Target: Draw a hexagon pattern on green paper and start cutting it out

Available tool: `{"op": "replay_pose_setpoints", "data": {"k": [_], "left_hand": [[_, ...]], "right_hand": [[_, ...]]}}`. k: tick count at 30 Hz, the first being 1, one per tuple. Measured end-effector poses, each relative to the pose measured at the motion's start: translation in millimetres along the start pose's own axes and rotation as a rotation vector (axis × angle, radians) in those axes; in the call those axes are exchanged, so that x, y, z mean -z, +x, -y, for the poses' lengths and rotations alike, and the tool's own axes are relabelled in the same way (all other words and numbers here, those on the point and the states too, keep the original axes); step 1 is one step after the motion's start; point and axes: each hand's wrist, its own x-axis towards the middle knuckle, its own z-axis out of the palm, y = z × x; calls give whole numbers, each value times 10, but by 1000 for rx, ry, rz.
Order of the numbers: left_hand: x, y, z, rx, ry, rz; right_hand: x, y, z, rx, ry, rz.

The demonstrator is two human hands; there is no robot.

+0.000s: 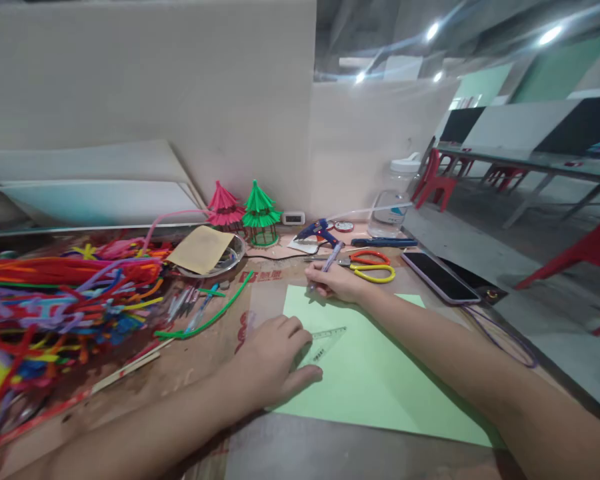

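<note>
- The left hand [275, 357] lies flat, fingers spread, pressing a clear ruler [325, 340] onto the green paper [380, 380]; the paper rests on the table [300, 453]
- The right hand [337, 280] grips a pen [330, 259], tip at the paper's far edge; scissors [373, 267] and a phone [437, 275] lie just beyond

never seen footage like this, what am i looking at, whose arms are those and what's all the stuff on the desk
There is no machine: a camera worn on a person's head looks down at their own two bare arms. The left hand presses a clear triangular ruler flat on a light green paper sheet. The right hand holds a pen, tip at the sheet's far edge. A heap of coloured pipe cleaners lies at left; beyond the sheet are a glue gun, scissors and a phone. A pink pavilion model and a green pavilion model stand at the back.
</note>
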Motion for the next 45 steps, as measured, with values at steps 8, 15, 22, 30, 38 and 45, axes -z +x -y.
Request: {"op": "replay_pose_setpoints", "data": {"k": [8,15,22,30,38,45], "left_hand": [[221,-142,-151,117,4,103],[354,-27,-82,115,0,187],[217,4,-20,104,100,106],[7,21,-90,-72,194,77],[-284,98,-125,-86,325,-63],[-358,59,-130,-44,300,-249]], "right_hand": [[-39,-282,154,55,-257,-91],[40,-572,239,76,-556,-211],[3,-507,226,123,-578,-195],[-243,-347,261,28,-376,-111],[-230,-270,171,-8,-234,-161],[-240,-330,162,51,-207,-167]]}}
